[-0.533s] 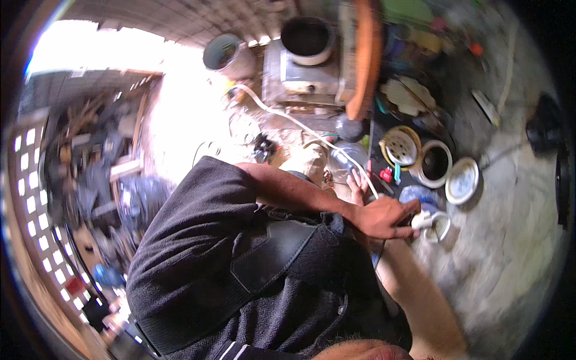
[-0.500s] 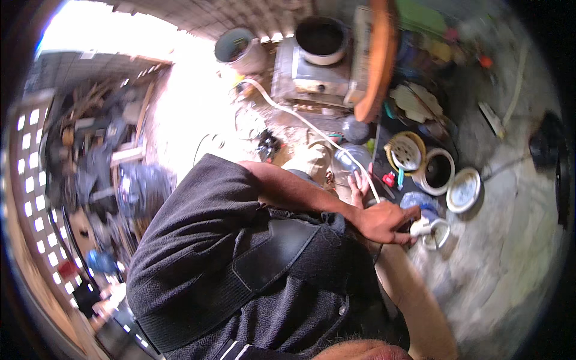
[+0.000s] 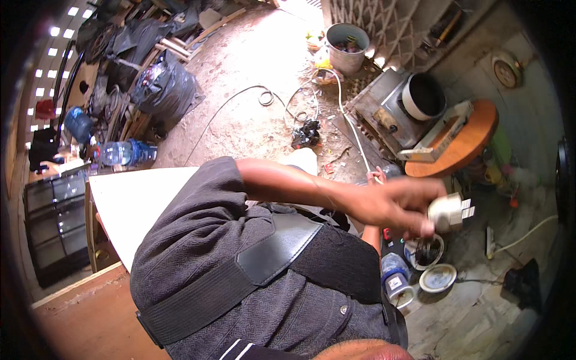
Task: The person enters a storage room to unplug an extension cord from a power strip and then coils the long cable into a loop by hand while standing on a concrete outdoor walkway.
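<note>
The left grip (image 3: 394, 202) blurs at its fingers, which cover part of the white plug (image 3: 444, 212) whose prongs look smeared. The left forearm (image 3: 294, 185) and wrist hide most of the right grip (image 3: 378, 175), and the white cord (image 3: 353, 128) disappears there. The pot's (image 3: 410, 103) interior is too dark to read; the right rim cuts off a black object (image 3: 562, 174).

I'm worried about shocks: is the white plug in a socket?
No, the left hand holds the white plug in the air, its prongs exposed.
</note>
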Available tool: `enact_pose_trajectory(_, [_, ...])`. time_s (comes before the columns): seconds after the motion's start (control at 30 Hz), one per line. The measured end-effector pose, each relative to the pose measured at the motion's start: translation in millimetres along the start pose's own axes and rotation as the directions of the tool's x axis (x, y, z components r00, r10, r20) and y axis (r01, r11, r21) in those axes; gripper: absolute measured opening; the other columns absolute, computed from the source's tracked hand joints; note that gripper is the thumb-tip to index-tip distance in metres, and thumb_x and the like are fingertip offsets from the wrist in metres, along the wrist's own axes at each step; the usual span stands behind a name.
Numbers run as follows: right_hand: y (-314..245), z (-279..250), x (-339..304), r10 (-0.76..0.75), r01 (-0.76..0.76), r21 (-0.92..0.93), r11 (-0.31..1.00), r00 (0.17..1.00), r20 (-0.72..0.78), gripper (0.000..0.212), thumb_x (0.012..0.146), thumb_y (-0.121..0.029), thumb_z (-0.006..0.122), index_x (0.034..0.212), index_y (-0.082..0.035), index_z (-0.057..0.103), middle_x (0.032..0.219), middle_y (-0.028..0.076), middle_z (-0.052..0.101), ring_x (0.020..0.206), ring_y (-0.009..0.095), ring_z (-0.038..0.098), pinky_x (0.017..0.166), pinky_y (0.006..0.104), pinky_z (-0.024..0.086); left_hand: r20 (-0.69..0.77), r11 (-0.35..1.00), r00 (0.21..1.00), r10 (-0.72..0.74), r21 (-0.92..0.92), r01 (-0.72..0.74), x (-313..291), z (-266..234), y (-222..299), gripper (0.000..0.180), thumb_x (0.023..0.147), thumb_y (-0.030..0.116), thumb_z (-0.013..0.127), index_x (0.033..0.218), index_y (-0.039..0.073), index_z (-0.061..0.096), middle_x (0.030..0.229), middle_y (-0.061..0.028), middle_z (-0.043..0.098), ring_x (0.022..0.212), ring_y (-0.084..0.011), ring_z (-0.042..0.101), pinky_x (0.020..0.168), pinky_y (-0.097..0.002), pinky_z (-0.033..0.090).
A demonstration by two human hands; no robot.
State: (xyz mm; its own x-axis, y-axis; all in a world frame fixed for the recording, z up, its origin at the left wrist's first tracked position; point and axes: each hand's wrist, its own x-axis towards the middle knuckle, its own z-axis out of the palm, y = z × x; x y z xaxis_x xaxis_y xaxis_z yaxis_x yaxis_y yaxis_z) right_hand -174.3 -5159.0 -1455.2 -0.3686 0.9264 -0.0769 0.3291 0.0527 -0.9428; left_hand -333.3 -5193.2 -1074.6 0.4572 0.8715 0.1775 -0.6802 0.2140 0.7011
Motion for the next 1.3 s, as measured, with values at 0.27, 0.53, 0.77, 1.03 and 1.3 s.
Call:
enact_pose_trajectory(0.27, [-58, 115, 81, -0.145, 0.217, -0.339, 0.916, 0.964, 0.223, 0.023, 0.093, -0.022, 0.064, 0.098, 0.000, 0.065, 0.118, 0.020, 0.066, 0.109, 0.037, 0.062, 0.097, 0.0437, 0.048, -0.392, 0.487, 0.349, 0.851, 0.340, -0.804, -245, -89, 229, 0.037, 0.107, 0.035, 0.043, 0.125, 0.004, 0.052, 0.064, 0.0018, 0.043, 0.047, -0.0083, 0.037, 0.051, -0.0251, 0.035])
enact_pose_trajectory(0.53, [-117, 305, 168, -0.279, 0.571, -0.452, 0.685, 0.779, 0.561, 0.020, 0.096, -0.024, 0.063, 0.096, -0.003, 0.065, 0.116, 0.020, 0.065, 0.113, 0.038, 0.060, 0.096, 0.0445, 0.047, -0.250, -0.068, -0.340, 0.907, 0.707, -0.704, -576, -127, 344, 0.039, 0.104, 0.032, 0.045, 0.119, -0.002, 0.057, 0.064, 0.0052, 0.042, 0.046, -0.0070, 0.031, 0.045, -0.0234, 0.027])
enact_pose_trajectory(0.77, [-108, 412, 285, -0.086, 0.505, -0.427, 0.750, 0.714, 0.695, 0.044, 0.100, -0.033, 0.059, 0.131, -0.002, 0.061, 0.133, 0.021, 0.060, 0.119, 0.040, 0.057, 0.098, 0.0450, 0.046, 0.040, -0.318, -0.721, 0.691, 0.913, -0.254, -746, -98, 393, 0.039, 0.102, 0.026, 0.037, 0.112, -0.001, 0.064, 0.065, 0.0056, 0.051, 0.046, -0.0056, 0.039, 0.042, -0.0232, 0.029])
enact_pose_trajectory(1.03, [-234, 622, 367, 0.116, 0.719, -0.294, 0.629, 0.287, 0.951, 0.050, 0.100, -0.018, 0.051, 0.147, -0.002, 0.041, 0.140, 0.020, 0.054, 0.120, 0.036, 0.057, 0.091, 0.0424, 0.051, -0.064, 0.099, -0.996, 0.070, 0.994, -0.057, -799, -239, 343, 0.060, 0.094, 0.068, 0.053, 0.116, 0.013, 0.057, 0.084, -0.0032, 0.064, 0.070, -0.0169, 0.062, 0.070, -0.0368, 0.055])
enact_pose_trajectory(1.3, [-285, 857, 463, 0.019, 0.525, -0.094, 0.846, 0.146, 0.989, 0.059, 0.098, -0.008, 0.046, 0.153, -0.005, 0.027, 0.142, 0.019, 0.051, 0.112, 0.031, 0.059, 0.087, 0.0372, 0.051, -0.016, 0.137, -0.994, 0.113, 0.991, -0.001, -789, -465, 404, 0.021, 0.098, 0.010, 0.060, 0.119, 0.008, 0.057, 0.106, -0.0088, 0.067, 0.096, -0.0194, 0.065, 0.095, -0.0394, 0.052])
